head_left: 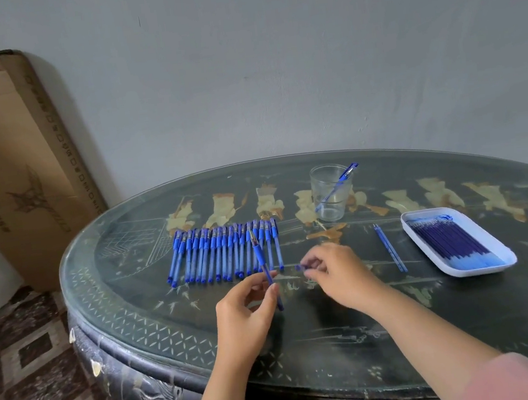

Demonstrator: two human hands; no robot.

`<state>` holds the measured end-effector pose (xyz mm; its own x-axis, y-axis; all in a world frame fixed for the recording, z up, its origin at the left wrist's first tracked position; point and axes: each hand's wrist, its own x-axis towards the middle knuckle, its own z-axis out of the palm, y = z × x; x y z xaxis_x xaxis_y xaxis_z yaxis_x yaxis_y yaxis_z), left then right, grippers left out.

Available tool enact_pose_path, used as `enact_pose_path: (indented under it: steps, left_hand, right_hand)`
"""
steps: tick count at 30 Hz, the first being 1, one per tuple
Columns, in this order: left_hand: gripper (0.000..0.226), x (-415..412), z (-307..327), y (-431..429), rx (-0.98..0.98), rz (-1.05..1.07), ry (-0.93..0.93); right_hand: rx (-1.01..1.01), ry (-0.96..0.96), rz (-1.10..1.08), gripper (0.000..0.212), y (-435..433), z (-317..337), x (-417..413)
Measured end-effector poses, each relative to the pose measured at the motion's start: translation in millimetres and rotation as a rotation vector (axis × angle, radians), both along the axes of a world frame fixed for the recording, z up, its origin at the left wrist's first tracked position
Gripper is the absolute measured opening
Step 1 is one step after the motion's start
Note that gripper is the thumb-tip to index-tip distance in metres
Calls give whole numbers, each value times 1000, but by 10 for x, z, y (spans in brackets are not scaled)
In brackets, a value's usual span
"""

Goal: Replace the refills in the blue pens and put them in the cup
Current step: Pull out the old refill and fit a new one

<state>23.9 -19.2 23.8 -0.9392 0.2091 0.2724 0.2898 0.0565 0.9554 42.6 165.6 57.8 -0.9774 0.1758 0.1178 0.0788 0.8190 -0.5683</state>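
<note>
Above the near table edge: the left hand (245,310) pinches a slim blue plastic pen (265,265) between thumb and fingertips, low on its barrel.
Pen axis: it points away from the person, with the far end tilted slightly left.
Right hand (333,271): fingers curled, pinching a small blue piece (299,267) just right of the barrel and apart from it. Whether it is a cap or a tip section, I cannot tell.
Coming move: probably turns on that short sideways gap; the right hand is nearer.
Refills: dark blue refills (451,237) fill a white rectangular tray (481,269) to the right. Two loose refills (390,248) lie between tray and right hand.
Cup: the clear round cup (321,193) stands farther back, one blue pen (339,181) leaning inside.
Obstacles: a row of blue pens (226,253) lies just beyond the left hand on the dark glass-topped table (336,323); nothing lies between the hands.
</note>
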Motion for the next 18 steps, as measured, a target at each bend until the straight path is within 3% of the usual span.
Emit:
enact_pose_path:
  steps: [3, 6, 18]
  left_hand:
    - [20, -12, -19, -6, 1, -26, -35]
    - [18, -37, -53, -11, -48, -50, -40]
    - [22, -21, -28, -9, -128, -90, 54]
  right_hand:
    - [-418, 126, -100, 15, -18, 322, -26]
    - [-783, 244, -38, 23, -118, 622, -46]
    - [-740, 154, 43, 19, -295, 709, -198]
